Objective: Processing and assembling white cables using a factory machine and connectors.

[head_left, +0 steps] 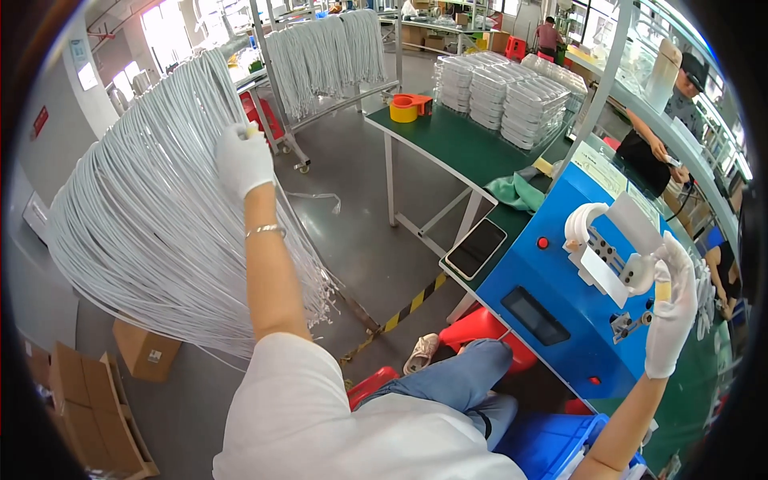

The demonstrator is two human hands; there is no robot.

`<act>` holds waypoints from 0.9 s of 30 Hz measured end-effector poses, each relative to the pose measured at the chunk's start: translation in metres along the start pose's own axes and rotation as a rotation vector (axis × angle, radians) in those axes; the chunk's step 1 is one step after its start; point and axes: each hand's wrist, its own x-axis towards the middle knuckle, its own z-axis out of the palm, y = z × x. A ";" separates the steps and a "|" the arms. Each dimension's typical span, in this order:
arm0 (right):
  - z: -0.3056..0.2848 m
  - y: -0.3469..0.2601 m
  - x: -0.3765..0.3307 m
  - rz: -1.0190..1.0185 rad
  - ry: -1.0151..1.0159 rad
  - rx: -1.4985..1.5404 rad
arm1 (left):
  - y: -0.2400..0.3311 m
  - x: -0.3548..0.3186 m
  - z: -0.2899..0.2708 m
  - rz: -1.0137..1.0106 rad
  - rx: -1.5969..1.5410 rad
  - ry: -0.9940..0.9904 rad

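Note:
My left hand [245, 160], in a white glove with yellow at a fingertip, reaches to the near edge of a thick hanging bundle of white cables [152, 200]. Its fingers are curled closed at the upper strands; exactly how many they pinch is hidden. On the right, my white-gloved right hand [672, 312] is at a blue bench machine [552, 272]. Its fingers and yellow-tipped thumb close on the near end of a white cable coil [638, 276] that sits around the machine's metal holder. Pale flat plates [632, 222] stand beside the coil.
A phone [477, 249] lies near the machine, beside a green cloth [516, 193]. Stacked clear plastic trays [512, 96] and a tape dispenser [408, 107] stand on the green table. Cardboard boxes [96, 408] are at lower left, a blue bin [552, 440] below. A co-worker [668, 128] works far right.

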 end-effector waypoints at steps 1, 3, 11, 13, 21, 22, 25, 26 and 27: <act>0.000 -0.001 0.000 0.003 0.001 0.000 | -0.007 0.003 -0.003 -0.005 -0.057 -0.153; 0.000 -0.012 -0.003 -0.118 0.078 -0.011 | -0.015 0.011 -0.008 0.119 0.030 -0.099; 0.045 -0.097 -0.002 0.117 -0.337 0.652 | 0.143 -0.122 -0.143 -0.062 -0.862 -2.303; 0.068 -0.126 0.000 0.331 -0.710 1.046 | 0.147 -0.236 -0.164 0.243 -1.414 -2.392; -0.019 -0.056 -0.044 0.465 -0.499 0.673 | 0.178 -0.217 -0.136 0.364 -1.495 -2.188; -0.035 -0.020 -0.061 0.467 -0.519 0.694 | 0.173 -0.200 -0.143 -0.258 -1.659 -1.876; -0.077 0.054 -0.132 0.504 -0.042 1.205 | 0.144 -0.160 -0.088 -0.674 -2.583 -1.462; -0.088 0.071 -0.150 0.482 0.119 1.466 | 0.126 -0.147 -0.078 -0.653 -2.541 -1.383; -0.106 0.076 -0.165 0.365 -0.028 1.679 | 0.114 -0.128 -0.078 -0.463 -2.509 -1.495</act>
